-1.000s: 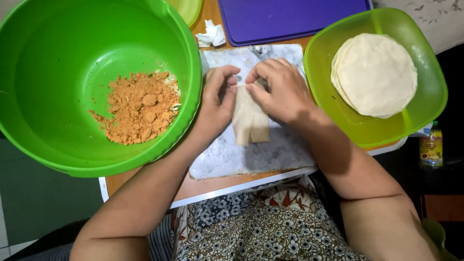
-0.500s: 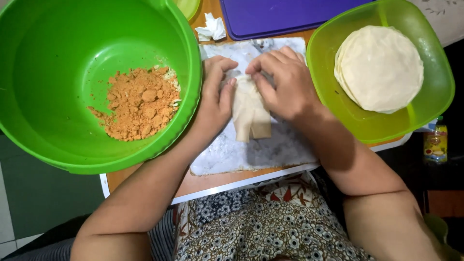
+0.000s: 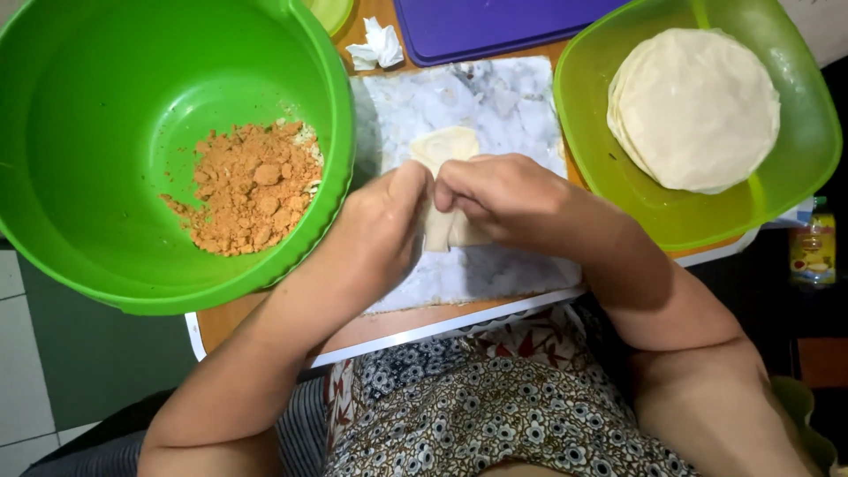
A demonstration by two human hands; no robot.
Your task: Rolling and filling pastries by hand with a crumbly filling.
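A pale thin wrapper [image 3: 449, 146] lies on a marble-patterned board [image 3: 521, 106], partly folded into a narrow roll. My left hand [image 3: 380, 225] and my right hand [image 3: 499, 194] meet over its near end, fingertips pinching the dough. The far, rounded end of the wrapper shows beyond my fingers; the rest is hidden under both hands. A large green bowl [image 3: 79, 97] on the left holds crumbly orange-brown filling [image 3: 252, 185]. A lime-green bowl [image 3: 618, 208] on the right holds a stack of round pale wrappers [image 3: 693, 106].
A purple lid or board [image 3: 495, 26] lies at the back. A crumpled white tissue [image 3: 375, 46] sits beside it. The wooden table edge [image 3: 424, 322] runs just before my lap. A small yellow packet [image 3: 813, 247] lies at the right edge.
Both hands have drawn toward me along the wrapper, baring its far rounded end. The fingers have closed together over the near part of the roll.
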